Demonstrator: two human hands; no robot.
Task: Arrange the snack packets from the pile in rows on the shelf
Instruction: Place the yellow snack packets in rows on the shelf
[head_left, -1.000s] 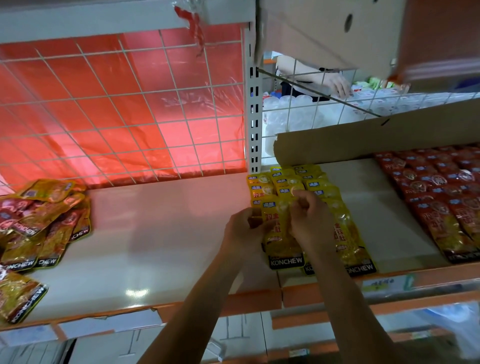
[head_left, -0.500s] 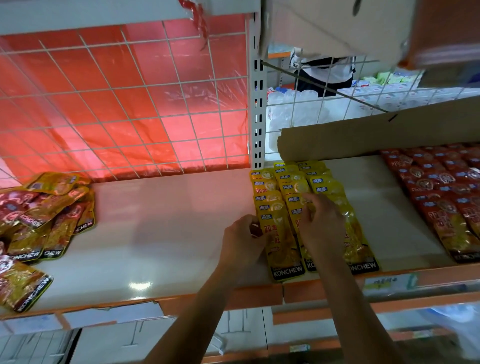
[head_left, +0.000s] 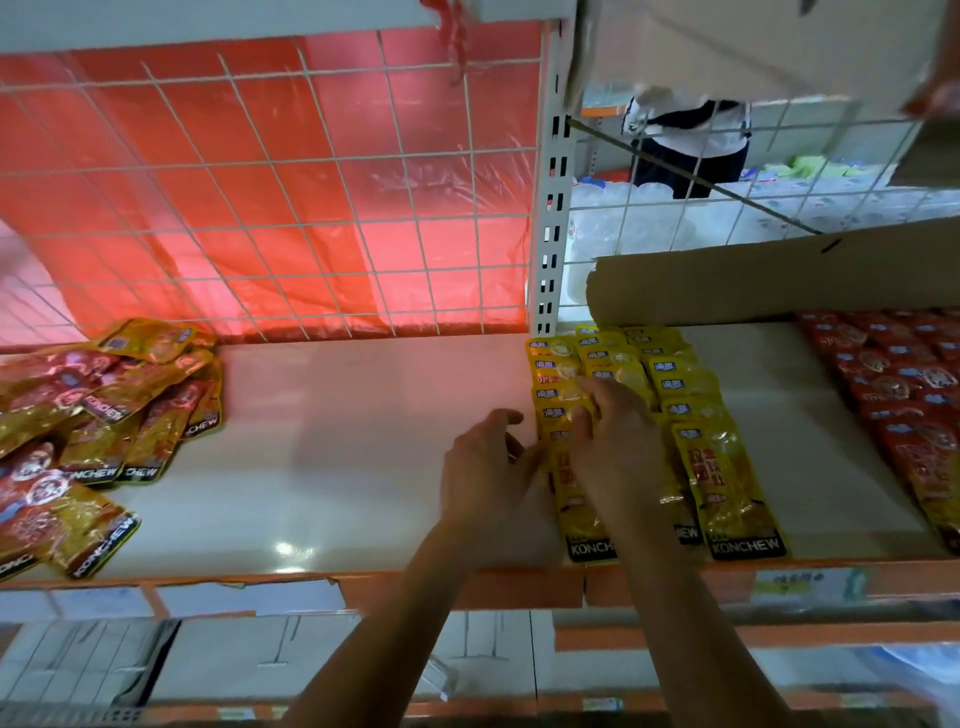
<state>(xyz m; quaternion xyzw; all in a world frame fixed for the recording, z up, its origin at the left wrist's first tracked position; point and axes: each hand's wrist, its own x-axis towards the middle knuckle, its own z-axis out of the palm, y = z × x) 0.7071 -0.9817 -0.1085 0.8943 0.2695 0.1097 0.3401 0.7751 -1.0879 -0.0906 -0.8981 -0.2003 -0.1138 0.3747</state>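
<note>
Rows of overlapping yellow snack packets (head_left: 691, 395) lie on the white shelf (head_left: 363, 431) just right of the upright post. My right hand (head_left: 618, 447) lies flat on the left and middle rows, fingers spread and pointing left. My left hand (head_left: 488, 467) rests with curled fingers against the left edge of the leftmost row, holding nothing that I can see. A loose pile of yellow and red packets (head_left: 104, 415) sits at the far left of the shelf.
Rows of red packets (head_left: 904, 389) fill the shelf's right end. A cardboard strip (head_left: 779, 275) stands behind the yellow rows. A wire grid with red plastic sheet (head_left: 260, 182) backs the left bay. A person (head_left: 685, 140) stands beyond the shelving.
My right hand has let go of the yellow packet it was pinching and now presses flat on the rows. My left hand has slid to the leftmost row's edge.
</note>
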